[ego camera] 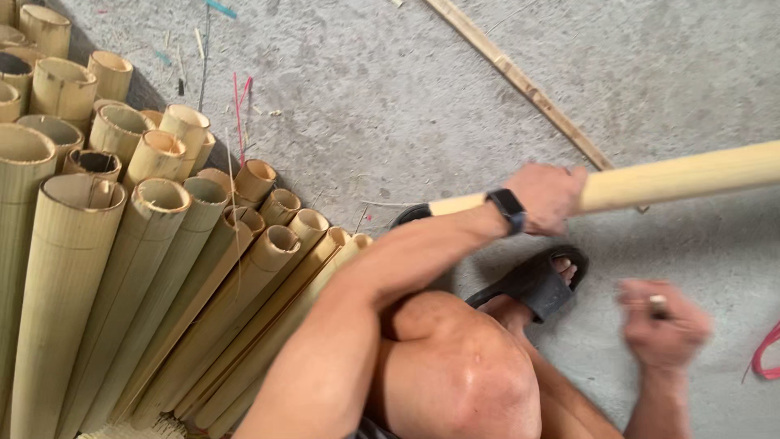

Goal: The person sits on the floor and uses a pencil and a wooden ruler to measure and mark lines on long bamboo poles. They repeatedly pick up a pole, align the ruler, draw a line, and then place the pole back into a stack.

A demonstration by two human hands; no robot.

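The right hand (662,325), blurred, is curled shut around a small thin object (656,304) low on the right, above the grey concrete floor (390,89). Further out, the left hand (548,195), a black watch (508,209) on its wrist, is clenched around a pale rolled bamboo mat (674,179) held across a sandalled foot (532,284). Many rolled mats (138,268) stand bundled at left.

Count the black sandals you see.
2. One black sandal is on the foot beside the knee; the other sandal shows only as a black edge behind the left forearm, mostly hidden.
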